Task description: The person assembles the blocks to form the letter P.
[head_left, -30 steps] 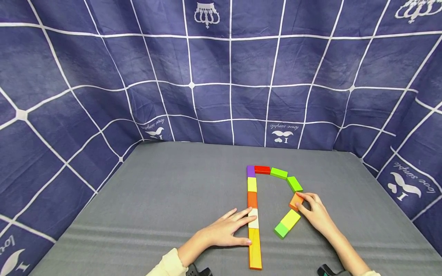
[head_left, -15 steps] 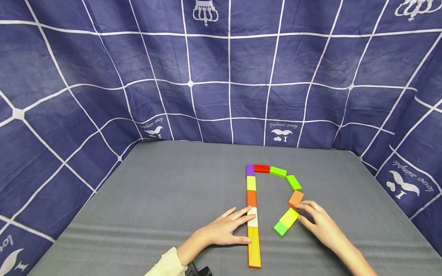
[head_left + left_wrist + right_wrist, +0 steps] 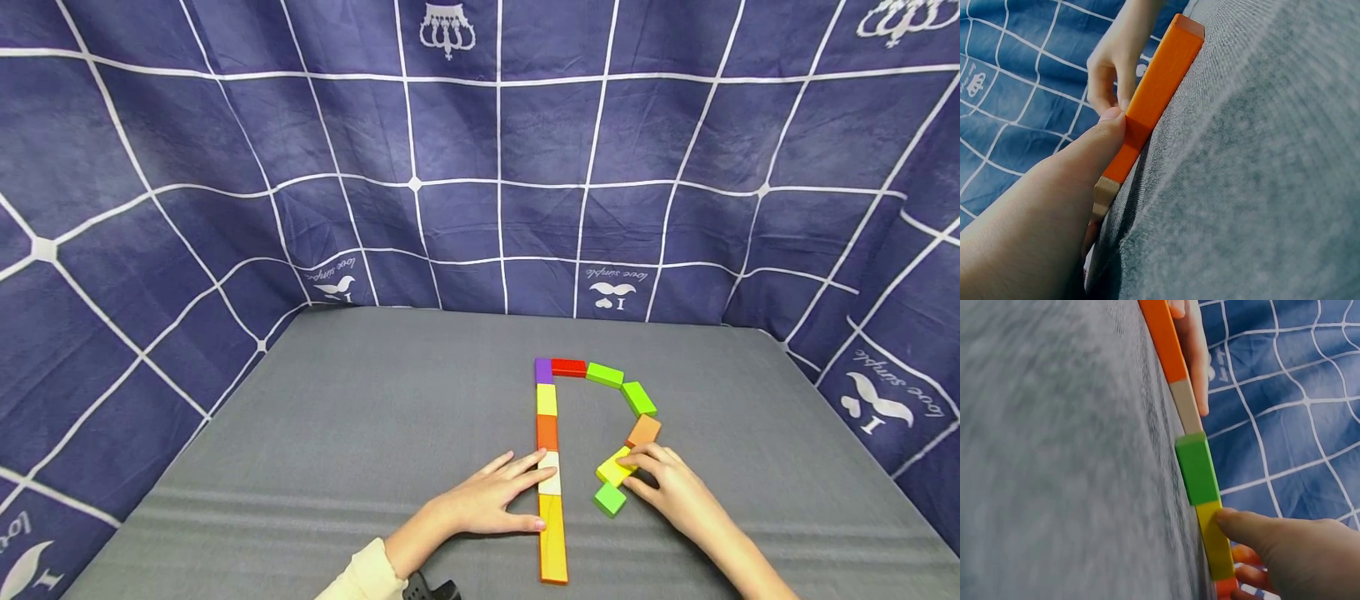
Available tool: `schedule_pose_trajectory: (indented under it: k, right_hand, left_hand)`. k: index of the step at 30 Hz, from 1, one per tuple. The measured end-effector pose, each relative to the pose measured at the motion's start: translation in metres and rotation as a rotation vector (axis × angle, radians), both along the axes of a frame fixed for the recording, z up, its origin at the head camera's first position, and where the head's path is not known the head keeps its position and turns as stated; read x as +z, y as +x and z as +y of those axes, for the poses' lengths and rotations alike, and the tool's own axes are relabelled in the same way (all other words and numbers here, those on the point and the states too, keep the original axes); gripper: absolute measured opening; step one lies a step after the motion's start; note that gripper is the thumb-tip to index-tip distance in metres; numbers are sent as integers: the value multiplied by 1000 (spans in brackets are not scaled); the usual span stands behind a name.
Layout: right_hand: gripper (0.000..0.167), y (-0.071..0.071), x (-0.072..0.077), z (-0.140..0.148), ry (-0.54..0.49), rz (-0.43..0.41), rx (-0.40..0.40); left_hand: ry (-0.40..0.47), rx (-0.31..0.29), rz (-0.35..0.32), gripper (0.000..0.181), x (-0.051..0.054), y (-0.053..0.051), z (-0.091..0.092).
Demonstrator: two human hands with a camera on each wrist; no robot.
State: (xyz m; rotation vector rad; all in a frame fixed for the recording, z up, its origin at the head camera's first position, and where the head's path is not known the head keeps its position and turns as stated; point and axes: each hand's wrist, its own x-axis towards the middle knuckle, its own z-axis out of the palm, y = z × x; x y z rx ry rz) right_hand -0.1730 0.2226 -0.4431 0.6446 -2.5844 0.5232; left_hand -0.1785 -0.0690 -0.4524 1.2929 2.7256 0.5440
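My right hand pinches a yellow block between thumb and fingers; the right wrist view shows the thumb on its near side. Just above that block lies an orange block, and a small green block sits at its lower end. My left hand lies with fingers spread, its fingertips on a white block and its thumb on the edge of a long yellow-orange block. In the left wrist view that long block shows its orange side beside the thumb.
Above the white block, an orange-red block, a yellow one and a purple one continue the straight column. A red block and two green blocks curve right from its top. Grey cloth covers the table; a blue curtain stands behind.
My right hand has left the orange block and taken hold of the yellow one, which has shifted left, out of line with the small green block. My left hand stays put.
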Motion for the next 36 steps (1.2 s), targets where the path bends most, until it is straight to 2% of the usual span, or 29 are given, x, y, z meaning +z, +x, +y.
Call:
schedule_pose_trajectory:
  k: [4,7,16,20,22,24,28,30,32,36]
  right_hand:
    - [22,-4,3,-7,19,-98,-95]
    - [21,-7,4,-11,23,-137,-134]
    - [20,-9,2,-17,1,-91,-161]
    - [19,-2,8,-19,-1,-127,-158]
    - [19,4,12,-18,-3,-165,-137]
    - [19,11,15,-16,9,-182,-62]
    - [29,22,15,-9,78,-142,194]
    - [33,22,14,-9,115,-93,278]
    - [33,21,13,-13,142,-57,294]
    - [29,15,14,-28,173,-21,184]
  left_hand:
    - [4,2,-10,67,-1,0,0]
    - [5,0,-10,66,-1,1,0]
    - [9,-5,-23,66,0,3,1]
    - [10,-3,-30,66,-1,4,1]
    - [10,-1,-27,66,-1,4,2]
    - [11,0,-29,66,-1,4,2]
    - [10,2,-37,67,-1,3,1]
    - [8,4,-34,67,0,2,1]
    - [5,7,-34,67,0,2,1]
    - [0,10,-42,67,1,1,1]
